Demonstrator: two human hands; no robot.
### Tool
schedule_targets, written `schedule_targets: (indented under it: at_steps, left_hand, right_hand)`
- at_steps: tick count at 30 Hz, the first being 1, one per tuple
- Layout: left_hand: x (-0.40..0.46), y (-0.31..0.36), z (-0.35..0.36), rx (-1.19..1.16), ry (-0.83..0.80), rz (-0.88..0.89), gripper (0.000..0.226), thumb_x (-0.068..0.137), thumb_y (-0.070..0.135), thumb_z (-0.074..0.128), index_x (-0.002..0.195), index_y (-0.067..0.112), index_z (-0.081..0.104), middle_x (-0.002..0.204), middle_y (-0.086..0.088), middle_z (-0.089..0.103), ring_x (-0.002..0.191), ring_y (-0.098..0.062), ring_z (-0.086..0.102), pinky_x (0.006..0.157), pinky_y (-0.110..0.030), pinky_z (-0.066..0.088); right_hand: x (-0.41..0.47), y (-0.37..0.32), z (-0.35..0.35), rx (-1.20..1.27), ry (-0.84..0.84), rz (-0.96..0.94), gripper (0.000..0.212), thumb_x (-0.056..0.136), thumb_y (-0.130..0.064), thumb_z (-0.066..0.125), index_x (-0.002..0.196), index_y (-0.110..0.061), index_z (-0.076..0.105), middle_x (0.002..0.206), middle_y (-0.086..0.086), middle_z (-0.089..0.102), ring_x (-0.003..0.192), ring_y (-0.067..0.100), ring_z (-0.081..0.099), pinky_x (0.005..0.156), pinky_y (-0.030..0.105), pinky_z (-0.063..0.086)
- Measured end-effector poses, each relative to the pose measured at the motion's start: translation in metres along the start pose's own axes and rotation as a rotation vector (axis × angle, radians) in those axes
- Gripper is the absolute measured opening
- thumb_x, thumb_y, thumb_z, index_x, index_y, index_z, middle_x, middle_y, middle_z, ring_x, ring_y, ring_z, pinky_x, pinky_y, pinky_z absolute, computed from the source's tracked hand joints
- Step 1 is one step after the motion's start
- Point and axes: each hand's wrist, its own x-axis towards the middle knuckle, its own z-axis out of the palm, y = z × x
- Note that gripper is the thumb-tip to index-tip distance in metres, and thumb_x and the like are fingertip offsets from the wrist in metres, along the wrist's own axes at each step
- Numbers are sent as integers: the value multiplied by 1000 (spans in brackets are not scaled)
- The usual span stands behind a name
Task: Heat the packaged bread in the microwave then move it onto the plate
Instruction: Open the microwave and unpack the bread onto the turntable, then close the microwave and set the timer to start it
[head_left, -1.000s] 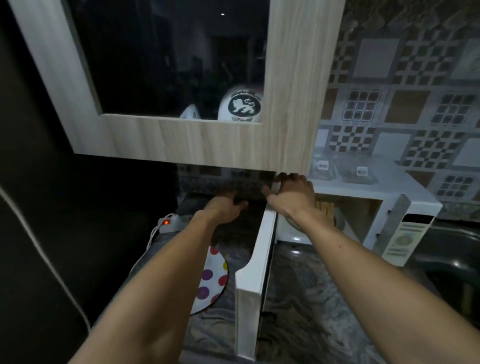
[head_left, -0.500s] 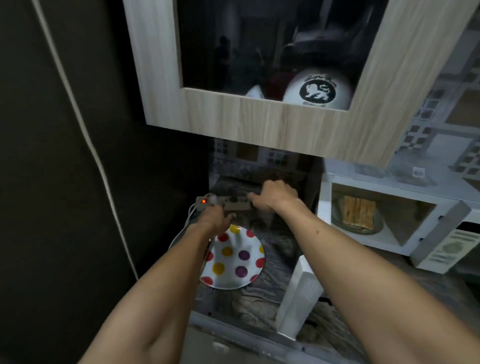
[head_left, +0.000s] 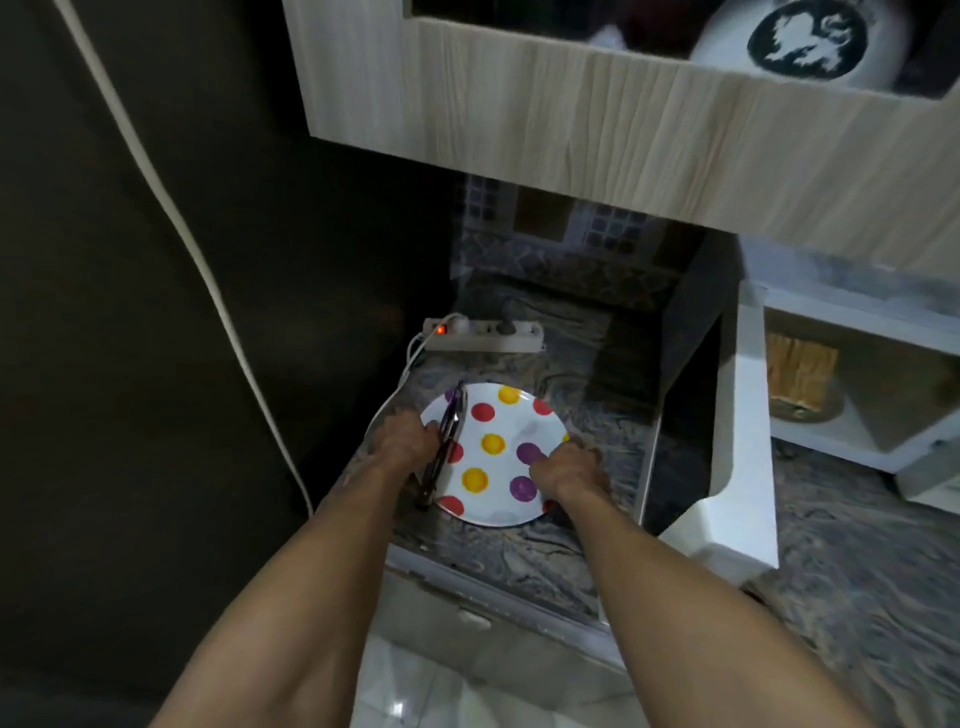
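The white plate (head_left: 496, 423) with coloured dots lies on the marbled counter, left of the microwave. Dark tongs (head_left: 448, 441) rest across its left rim. My left hand (head_left: 402, 441) curls at that left rim, touching the tongs. The plate's right rim is gripped by my right hand (head_left: 569, 470), fingers curled down on it. The white microwave (head_left: 831, 441) stands at the right with its door (head_left: 740, 415) swung open toward me. The bread (head_left: 800, 371) sits on the turntable inside, out of reach of both hands.
A white power strip (head_left: 483, 332) with a red light lies behind the plate, its cable running off left. A wooden wall cabinet (head_left: 623, 119) hangs low overhead. A dark wall bounds the left. The counter edge (head_left: 493, 582) is just below the plate.
Both hands have drawn back from the power strip and dropped onto the plate's two sides. The view has tilted down and left.
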Motion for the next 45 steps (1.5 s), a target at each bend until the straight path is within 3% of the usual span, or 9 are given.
schedule_targets:
  at_steps: [8,14,17,22,25,28,32,38,45]
  left_hand:
    - [13,13,13,-2,22,-65,42,98,24,52,131,-2,50,138,-24,52,127,-38,51,101,-38,43]
    - [8,19,14,119,103,-8,37,94,17,53,127,0,55,132,-22,56,122,-37,53,100,-39,44]
    - [9,45,15,163,234,309,51,93,18,53,141,5,42,137,-23,48,126,-39,45,107,-45,38]
    - [-14,156,8,158,229,1132,86,79,13,56,156,16,16,157,-16,29,132,-36,43,106,-45,41]
    - [-55,226,1,233,221,1443,92,79,8,57,158,19,11,165,-7,12,148,-27,23,120,-45,23]
    - [-84,271,6,353,191,1634,83,81,9,51,157,20,18,164,-5,17,151,-25,16,123,-44,11]
    - [-91,295,8,406,92,1667,66,86,1,48,150,17,40,157,-3,36,148,-21,27,123,-40,14]
    - [-90,330,11,496,-21,1715,74,87,-8,45,154,18,28,159,-3,31,148,-21,27,122,-30,18]
    - [-108,359,33,501,35,1584,76,89,-7,52,155,20,25,162,-3,24,147,-21,27,121,-33,22]
  right_hand:
    - [31,13,15,61,38,50,53,93,-27,59,138,-1,47,141,22,49,126,39,53,96,38,49]
    - [36,18,15,63,50,76,57,92,-36,54,138,-4,45,141,20,47,126,40,51,101,43,47]
    - [33,20,8,56,73,78,57,91,-39,51,137,-5,45,140,20,49,125,40,52,102,45,47]
    - [23,39,-9,-51,157,6,58,87,-46,56,131,-8,58,133,16,56,122,37,56,100,43,49]
    - [20,53,-22,-198,225,-92,61,97,-38,50,147,-4,41,148,20,44,135,35,44,108,38,40]
    - [13,67,-41,-358,295,-144,54,102,-24,35,150,0,31,151,24,36,137,38,38,111,42,36]
    - [9,81,-65,-429,330,-217,55,100,-25,39,150,-3,33,156,21,28,141,38,30,111,43,36]
    - [5,119,-93,-390,506,-332,45,92,-25,49,134,-8,52,130,16,50,117,35,46,92,41,40]
    - [-22,167,-134,-544,674,-379,51,68,-15,74,114,5,66,126,26,58,118,43,53,107,46,40]
